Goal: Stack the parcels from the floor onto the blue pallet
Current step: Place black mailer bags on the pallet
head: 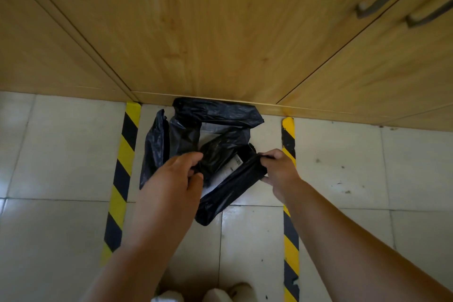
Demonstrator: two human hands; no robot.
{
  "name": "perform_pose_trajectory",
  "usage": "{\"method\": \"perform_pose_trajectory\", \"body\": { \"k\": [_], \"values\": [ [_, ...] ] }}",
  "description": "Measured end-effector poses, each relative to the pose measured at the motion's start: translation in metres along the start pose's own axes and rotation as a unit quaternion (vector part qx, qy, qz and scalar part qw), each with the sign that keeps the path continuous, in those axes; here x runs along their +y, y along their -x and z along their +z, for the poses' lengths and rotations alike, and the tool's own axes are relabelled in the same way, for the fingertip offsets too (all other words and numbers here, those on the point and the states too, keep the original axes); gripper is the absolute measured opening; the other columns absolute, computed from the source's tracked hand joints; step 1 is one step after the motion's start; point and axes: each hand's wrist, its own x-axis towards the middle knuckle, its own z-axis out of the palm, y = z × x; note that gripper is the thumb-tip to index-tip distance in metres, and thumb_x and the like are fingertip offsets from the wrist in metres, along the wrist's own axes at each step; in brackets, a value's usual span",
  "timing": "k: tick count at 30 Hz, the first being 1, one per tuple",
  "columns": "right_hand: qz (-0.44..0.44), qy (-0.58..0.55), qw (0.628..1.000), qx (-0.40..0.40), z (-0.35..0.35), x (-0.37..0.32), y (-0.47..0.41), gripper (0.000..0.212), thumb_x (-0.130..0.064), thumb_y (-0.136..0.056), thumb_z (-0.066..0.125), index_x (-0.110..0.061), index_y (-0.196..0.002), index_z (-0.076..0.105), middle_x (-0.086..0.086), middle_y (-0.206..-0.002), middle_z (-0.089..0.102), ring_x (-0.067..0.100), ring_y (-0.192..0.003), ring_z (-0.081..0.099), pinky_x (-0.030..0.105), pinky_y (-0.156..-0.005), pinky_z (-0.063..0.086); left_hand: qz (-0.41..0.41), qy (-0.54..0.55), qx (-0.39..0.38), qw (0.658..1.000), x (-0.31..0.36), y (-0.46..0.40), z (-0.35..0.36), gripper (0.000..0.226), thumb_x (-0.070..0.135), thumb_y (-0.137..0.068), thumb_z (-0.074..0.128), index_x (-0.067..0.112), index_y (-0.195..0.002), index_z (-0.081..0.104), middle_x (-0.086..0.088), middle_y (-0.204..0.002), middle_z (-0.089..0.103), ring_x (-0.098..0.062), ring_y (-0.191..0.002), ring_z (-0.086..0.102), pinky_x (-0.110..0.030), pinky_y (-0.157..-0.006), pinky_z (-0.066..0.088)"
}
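Head view, looking down at a pale tiled floor [61, 154] beside a wooden cabinet [220, 32]; two yellow-and-black tape strips on the tiles, the left strip [122, 167] and the right strip [290, 240]; between them, a small heap of black plastic parcels, all down on the floor; blue pallet nowhere in sight.

Far parcel [215, 111] right up against the foot of the cabinet; thin side parcel [154, 149] at the left of the heap, near the left strip; middle parcel [218, 154] bunched up, with a white label [235, 163] peeking out beside it; near parcel [228, 189] long and slanted, low end toward the bottom of the view.

Left hand [176, 171] with fingers curled, gripping the crumpled plastic of the middle parcel; right hand [277, 167] pinching the upper end of the near parcel between thumb and fingers; both forearms reaching in from below; tips of pale shoes [228, 293] at the bottom edge.
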Motion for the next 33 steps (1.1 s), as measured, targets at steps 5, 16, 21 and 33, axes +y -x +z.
{"method": "perform_pose_trajectory", "body": {
  "k": [5, 16, 21, 33],
  "values": [
    [-0.083, 0.005, 0.996, -0.030, -0.040, -0.019, 0.032, 0.024, 0.005, -0.090, 0.050, -0.013, -0.076, 0.057, 0.004, -0.107, 0.063, 0.017, -0.089, 0.058, 0.038, -0.082, 0.054, -0.038, -0.021, -0.035, 0.998, 0.006, 0.028, 0.017, 0.042, 0.026, -0.095, 0.049, 0.033, -0.136, 0.044, 0.013, -0.131, 0.052, -0.012, -0.113, 0.054, -0.027, -0.089, 0.046],
    [-0.115, -0.137, 0.979, -0.099, -0.120, -0.102, 0.174, 0.029, 0.013, -0.090, 0.043, -0.008, -0.073, 0.053, 0.011, -0.108, 0.066, 0.023, -0.098, 0.061, 0.045, -0.087, 0.053, -0.092, 0.104, -0.049, 0.989, 0.045, 0.083, -0.032, 0.043, 0.024, -0.091, 0.058, 0.028, -0.133, 0.048, 0.003, -0.131, 0.053, -0.017, -0.118, 0.051, -0.032, -0.091, 0.043],
    [-0.084, -0.222, 0.962, -0.136, -0.128, -0.135, 0.258, 0.035, 0.014, -0.087, 0.042, -0.011, -0.066, 0.055, 0.014, -0.110, 0.066, 0.028, -0.110, 0.058, 0.050, -0.084, 0.051, -0.244, 0.255, -0.057, 0.934, 0.087, 0.108, -0.093, 0.053, 0.031, -0.092, 0.056, 0.017, -0.139, 0.036, -0.014, -0.128, 0.052, -0.031, -0.114, 0.052, -0.037, -0.085, 0.045],
    [-0.112, -0.275, 0.937, -0.185, -0.116, -0.280, 0.477, 0.025, 0.011, -0.089, 0.041, -0.008, -0.073, 0.049, 0.019, -0.100, 0.063, 0.034, -0.109, 0.054, 0.056, -0.091, 0.047, -0.298, 0.502, -0.042, 0.811, 0.172, 0.177, -0.345, 0.025, 0.024, -0.086, 0.067, 0.008, -0.103, 0.060, -0.010, -0.097, 0.068, -0.024, -0.083, 0.064, -0.032, -0.057, 0.054]
  ]
}}
